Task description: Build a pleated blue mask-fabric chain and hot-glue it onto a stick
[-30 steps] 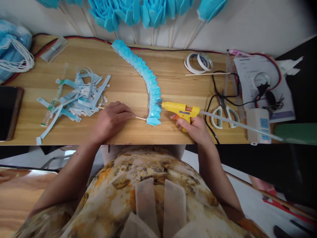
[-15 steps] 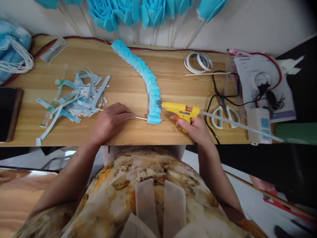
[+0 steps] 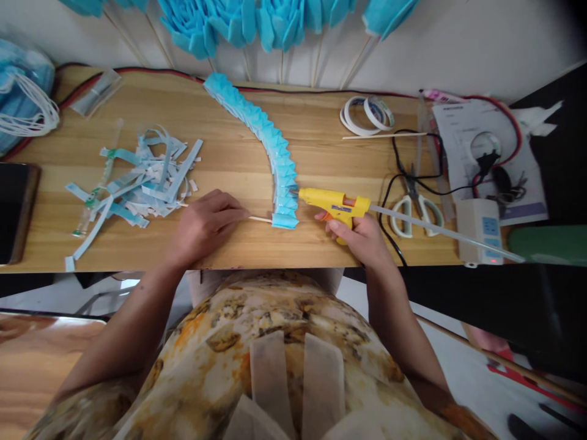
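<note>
A thin wooden stick [image 3: 260, 219] is pinched in my left hand [image 3: 208, 223], low over the table. Its right end meets the lower end of a curved blue strip of folded petals [image 3: 270, 143], which lies across the table. My right hand [image 3: 360, 235] is closed around the handle of a yellow glue gun [image 3: 330, 201]. The gun's nozzle points left and is at the strip's right edge, near its lower end; whether it touches I cannot tell. A long clear glue stick [image 3: 440, 230] juts out from the back of the gun.
Blue and white scraps [image 3: 156, 174] lie left of my left hand, with a phone [image 3: 17, 211] beyond. Rolls of tape [image 3: 367, 116], scissors [image 3: 415, 205], a black cord and a white power socket [image 3: 481, 229] are on the right. Blue flowers [image 3: 279, 24] stand along the wall.
Both hands, the glue gun and the blue strip hold nearly the same places. The view has shifted very slightly.
</note>
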